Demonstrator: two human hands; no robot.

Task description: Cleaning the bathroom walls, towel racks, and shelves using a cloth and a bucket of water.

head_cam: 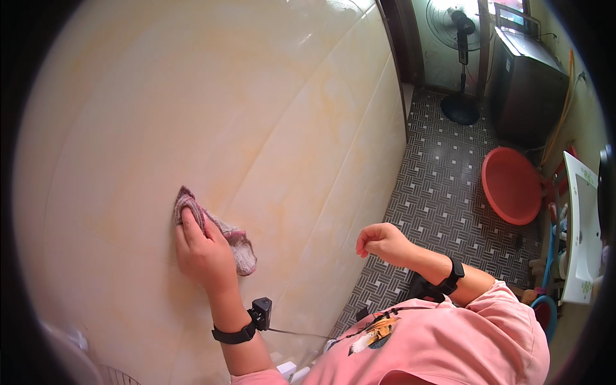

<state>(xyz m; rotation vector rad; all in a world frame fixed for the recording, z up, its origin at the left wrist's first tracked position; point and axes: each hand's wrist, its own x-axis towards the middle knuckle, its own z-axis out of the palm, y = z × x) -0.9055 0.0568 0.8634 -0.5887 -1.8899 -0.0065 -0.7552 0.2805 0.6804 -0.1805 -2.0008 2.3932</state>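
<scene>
My left hand [204, 252] presses a crumpled grey-and-pink knit cloth [244, 252] against a glossy cream wall with marbled panels [269, 120]. The cloth is bunched under the fingertips, and its loose end hangs out to the right of the hand. A black strap with a small black box is around the left wrist. My right hand [385, 243] is held in the air to the right, away from the cloth, with its fingers curled in and nothing visible in them. Another black strap is around that forearm.
Patterned dark tiles [433, 178] cover the floor. A standing fan [462, 67] and a dark boxy appliance [529, 91] stand at the far end. At the right are a red basin [511, 185] and a white washbasin [580, 240]. A thin cable runs from the left wrist box.
</scene>
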